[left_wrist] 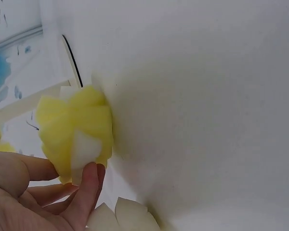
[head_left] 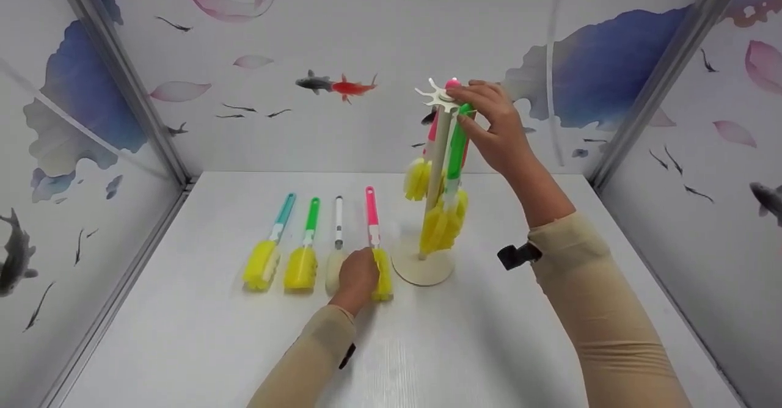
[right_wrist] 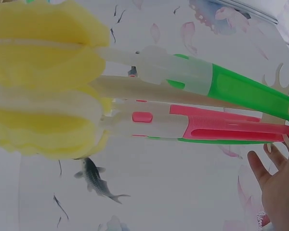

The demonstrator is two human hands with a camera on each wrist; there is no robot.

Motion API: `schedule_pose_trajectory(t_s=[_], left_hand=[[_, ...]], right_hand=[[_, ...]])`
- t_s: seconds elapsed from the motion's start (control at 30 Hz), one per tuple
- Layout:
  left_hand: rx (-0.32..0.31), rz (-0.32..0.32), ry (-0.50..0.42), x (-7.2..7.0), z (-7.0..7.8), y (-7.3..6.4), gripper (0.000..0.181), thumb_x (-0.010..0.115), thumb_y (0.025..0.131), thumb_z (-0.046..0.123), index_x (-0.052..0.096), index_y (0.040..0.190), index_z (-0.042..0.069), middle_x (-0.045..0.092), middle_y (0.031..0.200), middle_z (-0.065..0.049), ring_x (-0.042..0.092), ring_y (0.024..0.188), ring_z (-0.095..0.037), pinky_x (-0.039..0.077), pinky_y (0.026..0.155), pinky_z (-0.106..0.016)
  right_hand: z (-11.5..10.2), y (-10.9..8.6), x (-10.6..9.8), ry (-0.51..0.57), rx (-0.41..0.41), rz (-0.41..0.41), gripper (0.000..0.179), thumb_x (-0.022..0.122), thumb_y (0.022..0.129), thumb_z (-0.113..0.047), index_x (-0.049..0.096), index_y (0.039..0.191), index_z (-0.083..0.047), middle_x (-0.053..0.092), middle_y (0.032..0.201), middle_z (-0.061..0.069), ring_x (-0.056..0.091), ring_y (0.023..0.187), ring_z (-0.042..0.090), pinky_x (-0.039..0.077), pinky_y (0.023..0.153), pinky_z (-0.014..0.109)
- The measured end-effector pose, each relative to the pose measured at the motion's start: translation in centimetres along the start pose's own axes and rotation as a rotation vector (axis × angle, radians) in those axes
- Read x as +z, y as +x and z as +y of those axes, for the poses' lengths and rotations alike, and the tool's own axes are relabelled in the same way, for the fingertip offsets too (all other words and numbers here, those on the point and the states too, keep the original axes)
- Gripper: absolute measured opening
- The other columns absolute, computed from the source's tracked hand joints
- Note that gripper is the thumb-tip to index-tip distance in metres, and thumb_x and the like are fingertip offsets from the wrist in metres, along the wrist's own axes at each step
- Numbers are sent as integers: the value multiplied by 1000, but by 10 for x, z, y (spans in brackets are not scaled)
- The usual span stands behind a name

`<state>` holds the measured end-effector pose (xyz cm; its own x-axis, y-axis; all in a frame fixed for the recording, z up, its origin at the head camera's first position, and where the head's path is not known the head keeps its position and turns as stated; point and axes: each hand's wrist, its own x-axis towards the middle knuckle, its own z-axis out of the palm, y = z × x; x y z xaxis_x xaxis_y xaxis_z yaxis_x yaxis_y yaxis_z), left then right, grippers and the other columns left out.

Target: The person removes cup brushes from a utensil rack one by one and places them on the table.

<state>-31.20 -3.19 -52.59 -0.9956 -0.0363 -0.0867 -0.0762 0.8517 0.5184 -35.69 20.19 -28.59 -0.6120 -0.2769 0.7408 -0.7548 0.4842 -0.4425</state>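
Observation:
In the head view my left hand [head_left: 358, 276] is at the sponge of a pink-handled bottle brush [head_left: 372, 212] on the table. Up close, thumb and fingers pinch that yellow-and-white sponge [left_wrist: 77, 120] from the side. My right hand [head_left: 493, 118] is raised at the top of a pale stand [head_left: 435, 157] with curved hooks. Its thumb and fingers pinch the upper end of a green-handled bottle brush [head_left: 456, 151], which hangs sponge down. Pink-handled brushes [right_wrist: 207, 126] hang close beside it; the right fingertips are partly cut off in the right wrist view.
Left of my left hand lie a blue-handled brush [head_left: 284, 212], another green-handled brush [head_left: 312, 218] and a white-handled brush [head_left: 338, 218], in a row. The stand's round base [head_left: 421, 273] rests on the white table [head_left: 427, 347]. Printed panels [head_left: 366, 29] enclose the table.

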Motion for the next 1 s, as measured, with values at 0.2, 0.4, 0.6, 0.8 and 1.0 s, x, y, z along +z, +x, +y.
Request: schedule_pose_trajectory(t_s=[0.2,0.4,0.6,0.8,1.0], left_hand=[[29,-2,18,-1,1,4,10,52,95,0,61,97,2,57,82,-6,52,77,-23,48,83,-37],[-6,-42,7,-5,1,5,10,51,97,3,60,99,3,54,81,-6,51,78,-23,47,83,-36],[-64,-72,-21,-9,-3,7,9,50,99,8,58,99,3,52,80,-7,51,79,-23,45,78,-33],[-55,-90,-47,-12,-2,7,15,50,100,15,59,101,2,52,80,-7,51,78,-22,45,74,-33],[-1,-78,-28,-13,-2,6,21,52,100,19,60,104,0,52,82,-7,49,77,-22,44,73,-34]], right_hand=[[-3,1,-1,8,17,4,39,53,92,-18,65,129,-17,61,128,-3,38,130,15,37,103,43],[-2,0,1,4,26,6,39,53,92,-20,65,129,-18,61,128,-3,38,131,15,36,104,43],[-4,0,3,4,25,13,39,53,91,-20,66,128,-17,61,128,-2,38,131,15,36,104,43],[-4,0,2,4,44,7,38,53,92,-20,66,129,-17,61,129,-2,37,132,14,37,104,42],[-4,0,-3,24,48,-9,36,55,93,-16,66,127,-15,62,128,0,38,131,17,34,106,42]])
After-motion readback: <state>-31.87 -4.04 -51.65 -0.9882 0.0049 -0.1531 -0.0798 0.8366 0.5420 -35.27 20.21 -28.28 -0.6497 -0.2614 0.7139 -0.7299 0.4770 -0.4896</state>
